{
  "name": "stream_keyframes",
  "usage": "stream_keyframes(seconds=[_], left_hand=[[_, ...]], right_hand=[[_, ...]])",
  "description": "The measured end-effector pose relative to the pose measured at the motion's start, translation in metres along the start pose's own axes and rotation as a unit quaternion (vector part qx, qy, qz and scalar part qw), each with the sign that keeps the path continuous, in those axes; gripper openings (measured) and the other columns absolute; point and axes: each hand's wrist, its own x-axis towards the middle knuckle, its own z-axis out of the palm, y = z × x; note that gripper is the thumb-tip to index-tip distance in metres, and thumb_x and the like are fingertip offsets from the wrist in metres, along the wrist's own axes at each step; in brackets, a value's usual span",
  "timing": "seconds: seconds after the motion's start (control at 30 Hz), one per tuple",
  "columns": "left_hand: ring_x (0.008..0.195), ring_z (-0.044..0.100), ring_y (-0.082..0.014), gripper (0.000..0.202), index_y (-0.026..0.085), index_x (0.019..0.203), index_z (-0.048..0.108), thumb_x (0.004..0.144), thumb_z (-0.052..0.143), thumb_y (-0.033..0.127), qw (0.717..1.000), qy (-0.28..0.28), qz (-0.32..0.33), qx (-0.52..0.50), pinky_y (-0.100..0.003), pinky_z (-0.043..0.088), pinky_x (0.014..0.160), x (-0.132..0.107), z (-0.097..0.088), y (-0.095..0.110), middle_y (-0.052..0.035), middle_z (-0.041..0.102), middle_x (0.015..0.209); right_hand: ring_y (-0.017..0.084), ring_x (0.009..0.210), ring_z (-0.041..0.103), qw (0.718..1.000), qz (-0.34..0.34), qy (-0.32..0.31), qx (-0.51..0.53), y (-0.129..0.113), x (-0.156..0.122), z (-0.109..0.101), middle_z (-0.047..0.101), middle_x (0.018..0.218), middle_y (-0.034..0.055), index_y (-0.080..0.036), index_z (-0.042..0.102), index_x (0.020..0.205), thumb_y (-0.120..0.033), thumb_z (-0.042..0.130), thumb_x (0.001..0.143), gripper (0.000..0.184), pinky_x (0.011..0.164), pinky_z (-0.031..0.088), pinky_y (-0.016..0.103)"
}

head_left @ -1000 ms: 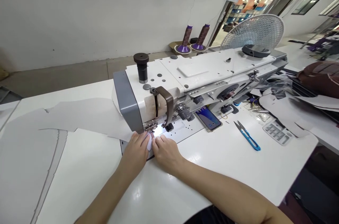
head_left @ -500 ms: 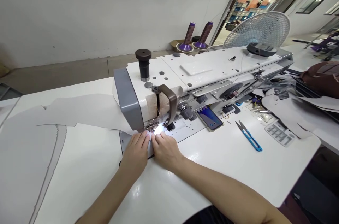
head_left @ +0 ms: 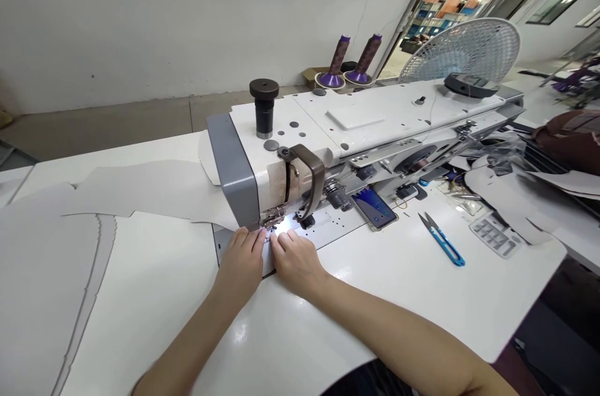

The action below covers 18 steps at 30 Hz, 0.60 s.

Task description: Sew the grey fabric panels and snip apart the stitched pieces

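At the front end of a white sewing machine (head_left: 300, 127), my left hand (head_left: 239, 265) lies with its fingers together and bent down by the presser foot (head_left: 273, 219). My right hand (head_left: 297, 262) is close beside it, fingertips pressed down just in front of the lit needle area. Both hands pin a small pale edge against the metal bed plate (head_left: 323, 233); most of it is covered by the fingers. A long light grey sheet piece (head_left: 154, 190) runs from the left of the machine head towards my left hand. Whether it joins the pinned edge is hidden.
More grey sheet pieces (head_left: 42, 283) lie on the table's left. Right of the hands are a phone (head_left: 374, 207), blue-handled thread snips (head_left: 441, 240) and a sticker sheet (head_left: 495, 236). Two thread cones (head_left: 338, 62) and a fan (head_left: 469, 49) stand behind the machine.
The view has shifted slightly, so the machine head sits a little further right. Both hands stay at the needle area, and less of the pale material shows between their fingertips.
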Motion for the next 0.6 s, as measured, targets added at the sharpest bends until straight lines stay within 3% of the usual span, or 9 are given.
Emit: stream_keyframes(seconds=[0.27,0.6], left_hand=[[0.097,0.055,-0.0258,0.032,0.013,0.111,0.06,0.087,0.039,0.014,0.998,0.041,-0.019,-0.05,-0.044,0.042,0.091,0.001,-0.002,-0.008,-0.0122,0.064,0.101],[0.085,0.054,-0.0231,0.031,0.019,0.107,0.063,0.093,0.037,0.027,0.995,0.032,-0.031,-0.09,-0.042,0.044,0.084,0.003,-0.005,-0.019,-0.0086,0.061,0.085]], right_hand=[[0.019,0.073,0.042,1.0,0.007,-0.011,-0.005,0.0,0.0,0.001,0.052,0.079,0.007,-0.014,0.055,0.095,-0.005,0.046,0.08,0.019,0.054,0.026,0.03],[0.02,0.074,0.042,1.0,0.003,-0.004,-0.006,0.0,0.0,0.001,0.052,0.08,0.0068,-0.014,0.054,0.096,-0.005,0.045,0.081,0.019,0.054,0.024,0.03]])
